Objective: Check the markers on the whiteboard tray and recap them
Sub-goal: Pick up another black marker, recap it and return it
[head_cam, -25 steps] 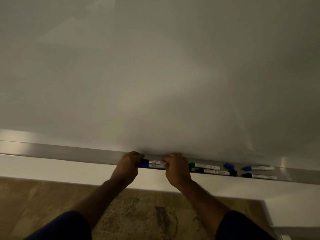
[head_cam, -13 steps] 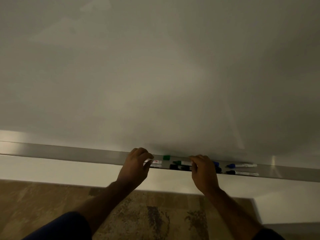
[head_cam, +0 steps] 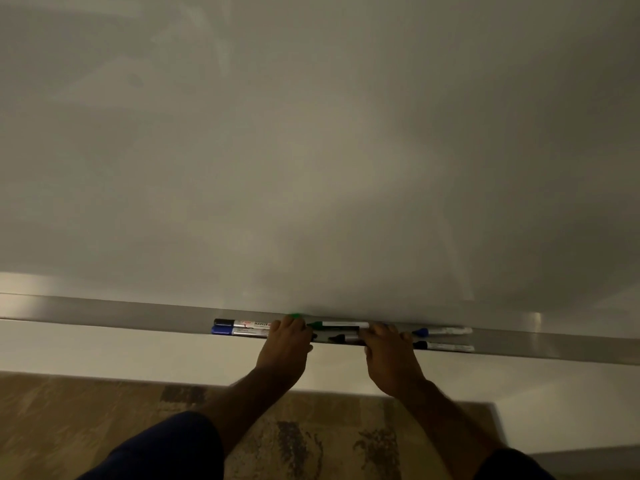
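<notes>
Two hands on tray (head_cam: 104,311); green marker (head_cam: 341,324) between fingers (head_cam: 292,323).

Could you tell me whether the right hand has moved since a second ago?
Yes: the right hand has shifted right, closer to the far-right blue marker.

I read one word, "MARKER", printed in dark capitals on the barrel of the black-capped marker (head_cam: 242,323); the small print on the other barrels is illegible.
</notes>
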Available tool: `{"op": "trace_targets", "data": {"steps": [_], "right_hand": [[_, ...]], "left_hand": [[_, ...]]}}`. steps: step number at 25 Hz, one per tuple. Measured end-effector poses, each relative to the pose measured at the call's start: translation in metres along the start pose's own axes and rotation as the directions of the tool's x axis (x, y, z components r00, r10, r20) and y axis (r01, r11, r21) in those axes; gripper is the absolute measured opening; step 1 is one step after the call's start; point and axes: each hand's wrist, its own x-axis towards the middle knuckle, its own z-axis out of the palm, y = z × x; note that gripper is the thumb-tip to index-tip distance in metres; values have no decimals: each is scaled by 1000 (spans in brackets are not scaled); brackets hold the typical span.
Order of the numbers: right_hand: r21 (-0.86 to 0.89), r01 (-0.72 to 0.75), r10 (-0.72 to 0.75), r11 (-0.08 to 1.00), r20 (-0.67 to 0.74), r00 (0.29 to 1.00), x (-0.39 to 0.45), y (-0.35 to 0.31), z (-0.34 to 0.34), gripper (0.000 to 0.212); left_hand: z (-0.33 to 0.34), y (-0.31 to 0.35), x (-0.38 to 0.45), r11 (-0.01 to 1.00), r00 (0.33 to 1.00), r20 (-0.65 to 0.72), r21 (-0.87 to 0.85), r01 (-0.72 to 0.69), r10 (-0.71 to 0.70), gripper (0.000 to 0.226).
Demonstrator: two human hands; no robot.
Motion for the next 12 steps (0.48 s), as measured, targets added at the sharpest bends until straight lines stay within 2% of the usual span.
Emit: {"op": "trace_targets", "data": {"steps": [7,10,12], "right_hand": [[-75,25,-23,997,29,999,7,10,-3,25],[-21,85,-86,996,-34,996,7,14,-9,25],[63,131,-124,989,-108,986,7,12,-23,23]], "left_hand": [[-16,-3,1,990,996,-46,-121,70,-76,16],[-25,-2,-4,975,986,-128,-205,79,-107,13],[-35,-1,-8,948,970,-216,-317,36,-109,16]]}}
